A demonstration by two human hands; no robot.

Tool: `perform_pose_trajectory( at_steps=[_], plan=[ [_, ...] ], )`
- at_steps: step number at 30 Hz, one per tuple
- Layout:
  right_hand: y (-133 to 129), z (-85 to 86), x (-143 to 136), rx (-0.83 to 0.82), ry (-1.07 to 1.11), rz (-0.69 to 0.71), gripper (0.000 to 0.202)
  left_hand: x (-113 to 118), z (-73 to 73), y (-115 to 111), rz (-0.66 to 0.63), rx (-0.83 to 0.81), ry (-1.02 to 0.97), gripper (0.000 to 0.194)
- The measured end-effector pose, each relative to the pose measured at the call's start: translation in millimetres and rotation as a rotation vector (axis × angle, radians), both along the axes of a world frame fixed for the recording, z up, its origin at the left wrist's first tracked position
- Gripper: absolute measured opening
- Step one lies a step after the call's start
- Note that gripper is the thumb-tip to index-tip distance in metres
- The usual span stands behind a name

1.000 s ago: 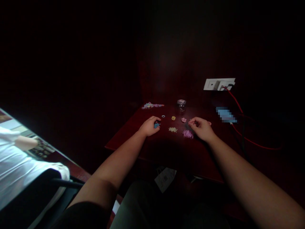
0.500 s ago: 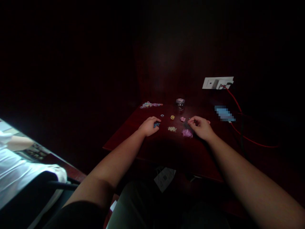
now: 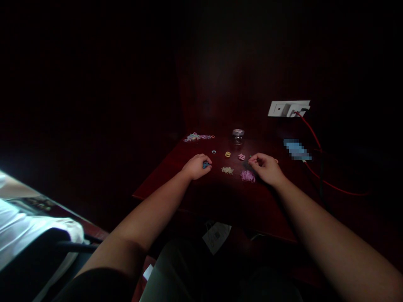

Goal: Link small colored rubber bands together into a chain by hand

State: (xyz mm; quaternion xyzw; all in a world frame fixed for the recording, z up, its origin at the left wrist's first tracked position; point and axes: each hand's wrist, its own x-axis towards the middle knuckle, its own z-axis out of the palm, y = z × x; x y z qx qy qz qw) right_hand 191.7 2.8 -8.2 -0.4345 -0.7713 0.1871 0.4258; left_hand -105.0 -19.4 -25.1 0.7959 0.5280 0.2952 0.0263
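Head view shows two hands (image 3: 195, 167) (image 3: 267, 170), one purple pile (image 3: 248, 176).

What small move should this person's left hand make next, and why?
Probably draw the left hand's thumb and fingers gently inward, gathering the blue pile. The hand curls beside that pile, with thumb and forefinger around it, while the pale pile and purple pile lie apart, so keeping the blue separate seems sensible.
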Motion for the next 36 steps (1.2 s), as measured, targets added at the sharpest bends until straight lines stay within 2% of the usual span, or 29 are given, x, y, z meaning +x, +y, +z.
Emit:
perform_pose_trajectory(
  at_steps=[3, 5, 7, 11, 19, 26, 30, 36],
  plan=[
    [1.0, -1.3, -0.3, -0.006, 0.014, 0.019, 0.019, -9.1, -4.9, 14.0, 0.074, -0.003, -0.169, 0.026],
    [1.6, -2.2, -0.1, -0.016, 0.035, 0.046, 0.020, -20.1, -7.9, 28.9, 0.208, -0.027, -0.288, 0.028],
    [1.5, -2.3, 0.7, -0.018, 0.049, 0.060, 0.020, -32.6, -9.9, 45.3, 0.325, -0.042, -0.327, 0.029],
    [-1.0, -0.1, 1.9, -0.015, 0.025, 0.052, 0.020, -48.5, -11.8, 72.5, 0.387, -0.068, -0.268, 0.027],
    [0.4, 0.1, 0.8, -0.045, -0.007, 0.065, 0.018, -51.7, -10.1, 106.8, 0.462, -0.151, -0.089, 0.043],
    [3.1, -0.7, 2.1, -0.069, 0.004, 0.048, 0.019, -60.7, -11.6, 144.3, 0.535, -0.163, -0.074, 0.052],
    [4.4, -2.7, 1.9, -0.088, 0.037, 0.051, 0.020, -61.5, -11.7, 152.5, 0.577, -0.161, -0.013, 0.056],
    [4.3, -4.5, 3.6, -0.115, 0.044, 0.064, 0.021, -59.3, -6.8, 145.3, 0.627, -0.176, 0.078, 0.055]
  ],
)
